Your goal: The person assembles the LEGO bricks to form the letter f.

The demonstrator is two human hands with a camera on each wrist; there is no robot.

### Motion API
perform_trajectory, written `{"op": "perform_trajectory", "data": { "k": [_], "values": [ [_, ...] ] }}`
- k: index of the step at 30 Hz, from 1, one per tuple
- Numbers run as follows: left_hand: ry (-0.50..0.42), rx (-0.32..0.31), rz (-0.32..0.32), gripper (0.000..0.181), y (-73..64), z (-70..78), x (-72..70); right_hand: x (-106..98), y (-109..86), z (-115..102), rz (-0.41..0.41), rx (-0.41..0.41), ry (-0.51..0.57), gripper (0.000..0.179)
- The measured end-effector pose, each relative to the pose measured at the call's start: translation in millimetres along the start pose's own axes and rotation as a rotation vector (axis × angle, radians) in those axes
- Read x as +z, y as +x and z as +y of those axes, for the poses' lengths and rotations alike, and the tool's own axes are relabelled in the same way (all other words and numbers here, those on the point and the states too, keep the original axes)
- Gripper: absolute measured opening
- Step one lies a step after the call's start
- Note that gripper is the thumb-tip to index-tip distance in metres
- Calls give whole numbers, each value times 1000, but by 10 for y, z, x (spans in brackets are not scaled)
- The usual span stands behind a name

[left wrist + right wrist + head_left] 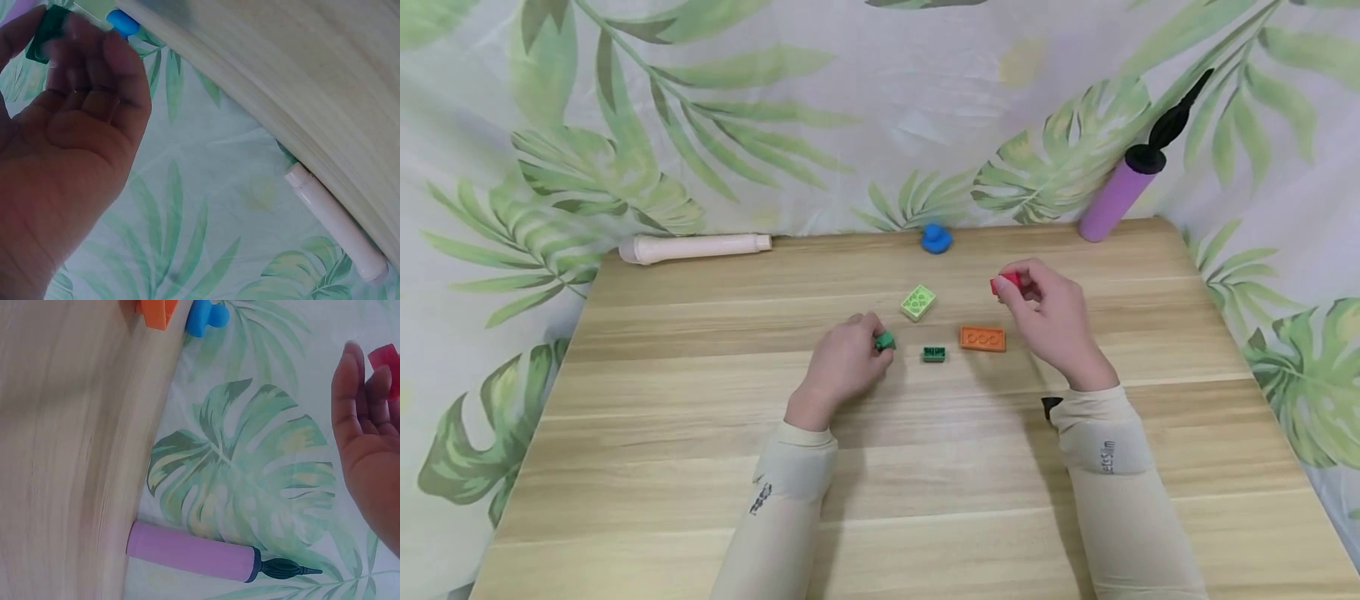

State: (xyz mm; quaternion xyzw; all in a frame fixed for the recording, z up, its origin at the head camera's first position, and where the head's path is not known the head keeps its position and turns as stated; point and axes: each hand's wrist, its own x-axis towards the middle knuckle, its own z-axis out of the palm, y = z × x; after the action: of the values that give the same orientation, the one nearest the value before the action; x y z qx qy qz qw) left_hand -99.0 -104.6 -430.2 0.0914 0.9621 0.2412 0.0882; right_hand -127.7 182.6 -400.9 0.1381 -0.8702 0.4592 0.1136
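In the head view my left hand [847,358] pinches a green toy brick [885,341] between thumb and fingers, low over the table. The left wrist view shows the same green brick [47,36] at the fingertips. Raised at the right, my right hand [1051,321] holds a red toy brick [1007,282], partly hidden by the fingers. Between the hands a dark green brick [934,355] and an orange brick [982,339] lie on the table, with a light green brick [917,302] behind them.
A blue duck-shaped toy [936,239] sits at the back edge of the wooden table [700,467]. At back left lies a pale pink microphone-like stick [696,247]. A purple pump [1116,196] with a black nozzle leans at back right. Something black [1051,407] shows beside the right sleeve.
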Motion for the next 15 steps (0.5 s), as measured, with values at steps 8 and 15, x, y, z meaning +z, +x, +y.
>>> {"op": "perform_trajectory", "data": {
  "k": [8,15],
  "values": [
    [-32,-12,-7,14,-1,-19,-5,34,-3,-24,148,-52,259,18],
    [4,-53,-60,17,-5,-32,22,58,-27,-61,242,-67,361,16]
  ]
}}
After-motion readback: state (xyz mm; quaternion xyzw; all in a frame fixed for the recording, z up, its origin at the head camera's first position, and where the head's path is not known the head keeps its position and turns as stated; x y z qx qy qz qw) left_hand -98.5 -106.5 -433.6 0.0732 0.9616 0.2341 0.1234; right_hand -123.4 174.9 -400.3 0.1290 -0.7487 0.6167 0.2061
